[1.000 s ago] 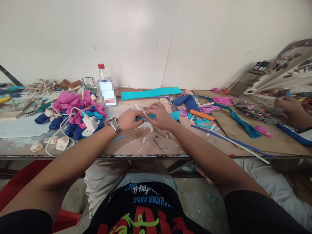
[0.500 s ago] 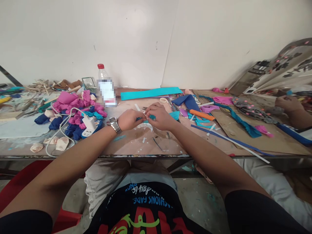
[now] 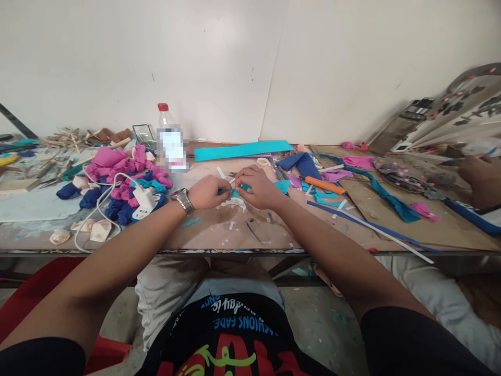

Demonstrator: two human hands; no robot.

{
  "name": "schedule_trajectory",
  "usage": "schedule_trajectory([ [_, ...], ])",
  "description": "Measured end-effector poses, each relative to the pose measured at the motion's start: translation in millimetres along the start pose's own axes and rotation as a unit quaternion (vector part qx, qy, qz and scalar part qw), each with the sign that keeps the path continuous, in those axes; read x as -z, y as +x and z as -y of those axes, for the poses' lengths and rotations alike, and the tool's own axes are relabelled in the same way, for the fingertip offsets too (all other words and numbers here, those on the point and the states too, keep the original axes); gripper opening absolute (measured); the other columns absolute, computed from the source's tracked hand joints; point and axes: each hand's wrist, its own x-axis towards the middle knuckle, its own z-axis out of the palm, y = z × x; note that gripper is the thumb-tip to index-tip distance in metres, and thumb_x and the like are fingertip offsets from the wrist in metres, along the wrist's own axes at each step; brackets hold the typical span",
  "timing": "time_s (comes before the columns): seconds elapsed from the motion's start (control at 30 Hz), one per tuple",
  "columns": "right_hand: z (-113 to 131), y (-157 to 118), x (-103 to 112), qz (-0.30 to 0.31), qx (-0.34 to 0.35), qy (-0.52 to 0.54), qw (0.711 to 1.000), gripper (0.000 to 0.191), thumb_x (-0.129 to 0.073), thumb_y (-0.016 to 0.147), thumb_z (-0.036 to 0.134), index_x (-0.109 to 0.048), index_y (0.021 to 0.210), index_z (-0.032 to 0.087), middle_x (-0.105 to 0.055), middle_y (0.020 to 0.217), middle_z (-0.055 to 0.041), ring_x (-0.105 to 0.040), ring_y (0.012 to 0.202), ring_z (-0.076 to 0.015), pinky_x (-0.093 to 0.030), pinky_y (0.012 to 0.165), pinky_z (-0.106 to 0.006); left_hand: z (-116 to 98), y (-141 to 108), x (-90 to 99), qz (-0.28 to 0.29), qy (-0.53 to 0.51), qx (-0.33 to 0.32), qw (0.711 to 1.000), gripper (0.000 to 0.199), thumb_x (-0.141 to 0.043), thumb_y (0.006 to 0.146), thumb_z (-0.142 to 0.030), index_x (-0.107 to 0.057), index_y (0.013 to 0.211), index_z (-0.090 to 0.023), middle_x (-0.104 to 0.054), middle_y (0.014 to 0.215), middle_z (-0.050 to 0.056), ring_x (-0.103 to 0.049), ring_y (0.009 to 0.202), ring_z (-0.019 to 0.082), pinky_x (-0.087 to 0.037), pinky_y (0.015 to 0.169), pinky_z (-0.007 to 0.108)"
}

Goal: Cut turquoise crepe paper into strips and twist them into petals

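Note:
A small piece of teal crepe paper (image 3: 235,193) is stretched between my two hands over the middle of the table. My left hand (image 3: 210,192), with a metal watch on its wrist, pinches the left end. The right end is in the fingers of my right hand (image 3: 256,187). Part of the piece is hidden behind the fingers. Just below the hands, a whitish curved mark or scrap lies on the brown table (image 3: 203,235).
On the left are pink and blue crepe bundles (image 3: 111,162) and a white-corded power strip (image 3: 143,209). Behind stand a bottle (image 3: 163,115) and a lit phone (image 3: 173,149). An orange cutter (image 3: 324,185) and paper strips lie right. Another person's hand (image 3: 479,172) is far right.
My hands have moved slightly apart, and more of the teal paper shows between them. The other person's hand at the far right has shifted a little.

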Motion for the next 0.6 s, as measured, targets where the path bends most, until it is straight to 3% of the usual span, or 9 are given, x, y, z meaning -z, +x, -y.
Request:
schedule_trajectory([
  [0.23, -4.9, -1.3, -2.2, 0.001, -0.015, -0.022, 1.0, 0.017, -0.064, 0.094, 0.034, -0.075, 0.099, 0.023, -0.072, 0.115, -0.0086, -0.053, 0.115, -0.0298, -0.034, 0.101, -0.048, 2.7, 1.0, 1.1, 0.016, -0.003, 0.014, 1.0, 0.024, -0.058, 0.091, -0.027, -0.074, 0.077, -0.017, -0.074, 0.069, 0.0, -0.058, 0.057, 0.012, -0.036, 0.061, 0.026],
  [0.47, -3.2, -0.5, -1.9, -0.021, -0.011, -0.033, 0.999, 0.017, -0.064, 0.095, 0.034, -0.077, 0.09, 0.022, -0.072, 0.112, -0.0081, -0.051, 0.115, -0.0296, -0.033, 0.1, -0.049, 0.6, 1.1, -0.2, 0.024, -0.033, 0.022, 0.999, 0.032, -0.055, 0.095, -0.035, -0.073, 0.077, -0.016, -0.075, 0.071, 0.002, -0.058, 0.057, 0.012, -0.036, 0.058, 0.025],
  [0.6, 0.5, -1.4, 1.5, -0.032, -0.008, -0.068, 0.997, 0.015, -0.067, 0.093, 0.033, -0.079, 0.095, 0.024, -0.067, 0.125, -0.0079, -0.046, 0.124, -0.0327, -0.03, 0.102, -0.052, 1.3, 1.4, 0.4, 0.029, -0.036, 0.031, 0.998, 0.031, -0.054, 0.096, -0.033, -0.073, 0.079, -0.016, -0.078, 0.075, 0.003, -0.061, 0.059, 0.013, -0.037, 0.059, 0.025],
])
